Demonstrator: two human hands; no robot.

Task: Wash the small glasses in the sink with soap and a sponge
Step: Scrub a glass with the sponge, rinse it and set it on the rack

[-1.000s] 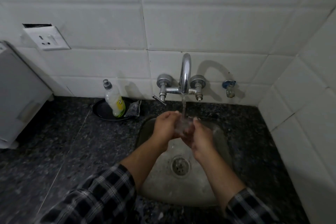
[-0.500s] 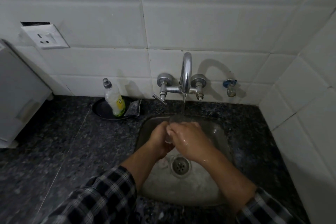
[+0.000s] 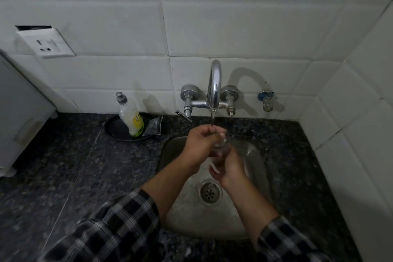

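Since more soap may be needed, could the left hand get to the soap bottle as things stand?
Probably yes, once freed. The soap bottle stands upright in a dark dish on the counter, left of the sink, with nothing between. But the left hand now grips the glass along with the right hand.

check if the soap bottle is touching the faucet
Apart. The head view shows the soap bottle standing in a dark dish, with bare wall tile between it and the faucet.
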